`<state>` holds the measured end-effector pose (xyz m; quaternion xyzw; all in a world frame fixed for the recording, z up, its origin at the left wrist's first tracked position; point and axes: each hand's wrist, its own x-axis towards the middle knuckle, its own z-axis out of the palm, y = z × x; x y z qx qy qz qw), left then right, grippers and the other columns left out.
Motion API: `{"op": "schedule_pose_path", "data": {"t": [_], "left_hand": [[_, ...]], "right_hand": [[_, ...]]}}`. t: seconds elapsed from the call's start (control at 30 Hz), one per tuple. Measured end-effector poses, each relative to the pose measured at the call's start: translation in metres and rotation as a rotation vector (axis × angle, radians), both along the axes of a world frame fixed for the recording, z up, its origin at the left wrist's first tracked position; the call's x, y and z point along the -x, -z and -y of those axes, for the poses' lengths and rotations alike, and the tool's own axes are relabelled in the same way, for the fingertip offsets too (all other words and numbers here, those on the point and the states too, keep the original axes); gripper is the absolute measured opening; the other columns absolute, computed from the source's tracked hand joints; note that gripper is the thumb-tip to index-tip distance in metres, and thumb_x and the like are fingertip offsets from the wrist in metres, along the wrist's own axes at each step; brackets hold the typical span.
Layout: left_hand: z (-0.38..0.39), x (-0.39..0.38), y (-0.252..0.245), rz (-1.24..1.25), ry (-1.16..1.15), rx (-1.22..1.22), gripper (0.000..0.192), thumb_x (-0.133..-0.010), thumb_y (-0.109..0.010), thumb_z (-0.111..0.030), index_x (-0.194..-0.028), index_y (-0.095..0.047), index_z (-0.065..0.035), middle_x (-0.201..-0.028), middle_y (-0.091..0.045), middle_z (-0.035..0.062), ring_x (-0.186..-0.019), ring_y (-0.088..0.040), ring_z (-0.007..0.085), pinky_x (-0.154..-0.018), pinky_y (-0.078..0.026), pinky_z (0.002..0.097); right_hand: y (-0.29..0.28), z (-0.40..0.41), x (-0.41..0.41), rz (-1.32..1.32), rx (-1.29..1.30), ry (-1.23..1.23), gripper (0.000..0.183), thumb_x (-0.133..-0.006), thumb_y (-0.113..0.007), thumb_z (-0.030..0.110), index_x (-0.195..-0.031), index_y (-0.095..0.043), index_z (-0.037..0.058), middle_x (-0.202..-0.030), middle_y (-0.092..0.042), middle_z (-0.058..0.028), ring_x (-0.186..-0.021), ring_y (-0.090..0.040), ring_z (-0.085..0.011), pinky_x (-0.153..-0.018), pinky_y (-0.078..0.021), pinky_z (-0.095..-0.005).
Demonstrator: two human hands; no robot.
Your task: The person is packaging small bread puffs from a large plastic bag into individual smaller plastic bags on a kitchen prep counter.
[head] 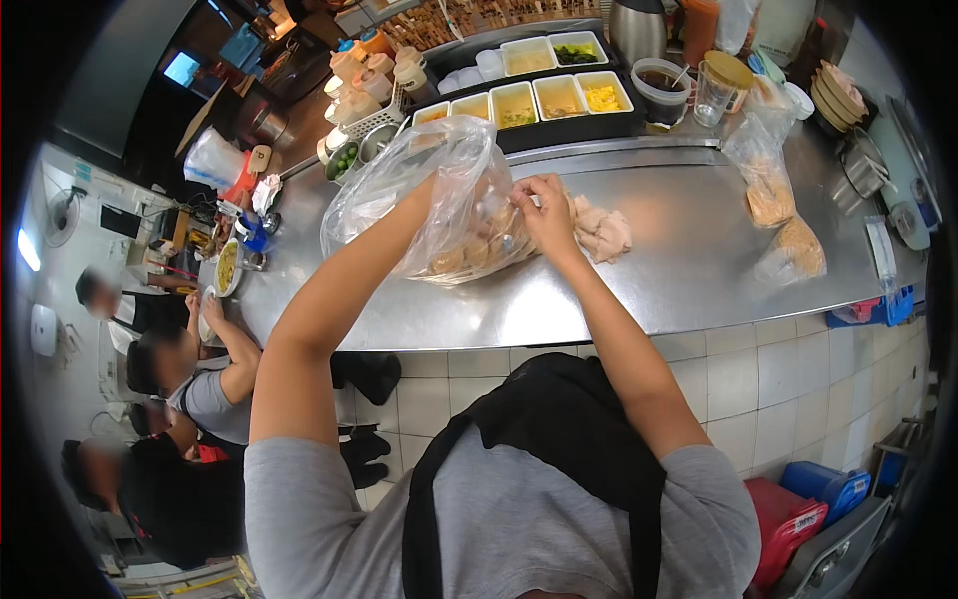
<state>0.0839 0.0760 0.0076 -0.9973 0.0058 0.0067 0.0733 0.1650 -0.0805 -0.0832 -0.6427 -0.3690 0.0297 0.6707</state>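
A large clear plastic bag (pixel 374 198) stands on the stainless steel counter (pixel 673 277) in front of me, with round brownish pieces (pixel 475 254) in its bottom. My left forearm (pixel 389 232) reaches into the bag's mouth. The hand at its end shows only dimly through the plastic, so its grip is hidden. At the bag's right side my right hand (pixel 550 217) pinches the plastic between thumb and fingers. Just right of that hand lies a crumpled pale pink cloth (pixel 605 233).
Behind the bag stands a black rack (pixel 576 131) of ingredient tubs, with squeeze bottles (pixel 359 82) to its left. Bagged crumb-like food (pixel 795 247) lies at right, near a tub of dark liquid (pixel 661 93). Co-workers (pixel 217 397) stand at left beside an oval dish (pixel 227 268).
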Motion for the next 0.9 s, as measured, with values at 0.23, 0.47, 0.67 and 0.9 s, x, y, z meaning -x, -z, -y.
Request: {"op": "schedule_pose_path", "data": {"t": [0.23, 0.47, 0.67, 0.9], "left_hand": [[0.005, 0.003, 0.007, 0.074, -0.016, -0.099, 0.052, -0.071, -0.068, -0.039, -0.112, -0.055, -0.0096, -0.109, -0.053, 0.0115, -0.096, -0.053, 0.0243, -0.079, -0.047, 0.0375], [0.002, 0.007, -0.010, -0.086, -0.446, 0.837, 0.049, -0.077, -0.059, -0.041, -0.116, -0.051, -0.0115, -0.112, -0.053, 0.0093, -0.094, -0.053, 0.0183, -0.078, -0.047, 0.0319], [0.007, 0.014, 0.022, 0.073, -0.381, 0.766, 0.049, -0.082, -0.050, -0.044, -0.118, -0.050, -0.0119, -0.112, -0.054, 0.0099, -0.095, -0.054, 0.0185, -0.080, -0.045, 0.0313], [0.017, 0.000, -0.011, -0.058, -0.257, 0.559, 0.049, -0.079, -0.052, -0.046, -0.115, -0.053, -0.0131, -0.108, -0.057, 0.0182, -0.100, -0.053, 0.0361, -0.087, -0.041, 0.0392]], "right_hand": [[0.014, -0.006, 0.002, -0.090, -0.058, -0.037, 0.033, -0.075, -0.065, 0.016, -0.101, -0.051, 0.0015, -0.101, -0.047, -0.0145, -0.096, -0.048, -0.0289, -0.083, -0.0399, -0.0350], [0.042, 0.019, 0.061, 0.132, 0.207, -0.020, 0.103, -0.065, -0.074, 0.020, -0.135, -0.004, -0.0056, -0.139, -0.013, -0.0244, -0.129, -0.016, -0.0401, -0.105, -0.0175, -0.0425], [0.054, 0.004, 0.044, 0.090, 0.188, -0.016, 0.086, -0.069, -0.065, 0.004, -0.134, -0.010, -0.0043, -0.135, -0.022, -0.0248, -0.127, -0.021, -0.0374, -0.105, -0.0200, -0.0404], [0.034, 0.011, 0.033, 0.099, 0.164, -0.040, 0.084, -0.066, -0.068, 0.010, -0.133, -0.019, -0.0025, -0.133, -0.027, -0.0229, -0.124, -0.026, -0.0368, -0.102, -0.0238, -0.0392]]}}
